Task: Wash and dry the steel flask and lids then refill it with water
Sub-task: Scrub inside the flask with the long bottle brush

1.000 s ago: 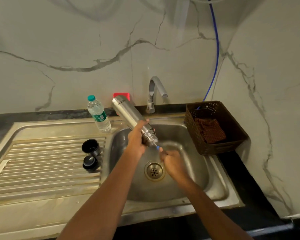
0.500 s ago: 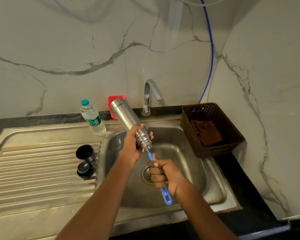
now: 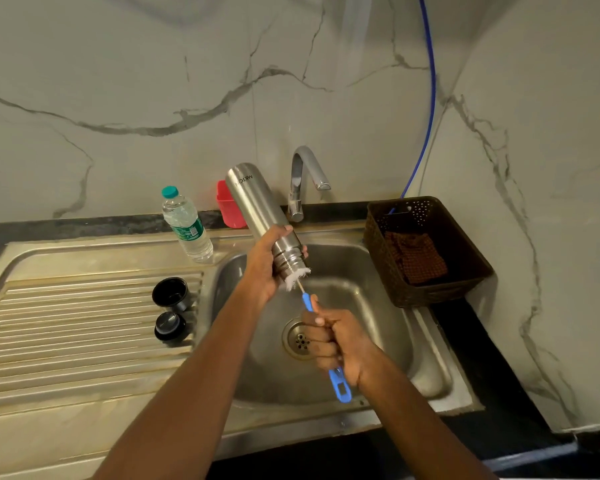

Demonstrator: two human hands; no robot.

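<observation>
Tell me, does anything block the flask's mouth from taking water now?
Yes: the brush, gripped by the right hand, has its bristles in the mouth of the flask, which the left hand holds over the sink.

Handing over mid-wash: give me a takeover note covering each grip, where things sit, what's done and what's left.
Left hand holds the steel flask near its neck, tilted mouth-down over the sink. Right hand grips the bottle brush by its blue handle, with the bristles at the flask's mouth. The cup lid and stopper lid sit on the drainboard.
Done: lids off.
Left: finish brushing, rinse, wash the lids if unwashed, dry, perhaps with the cloth in the basket, then refill.
</observation>
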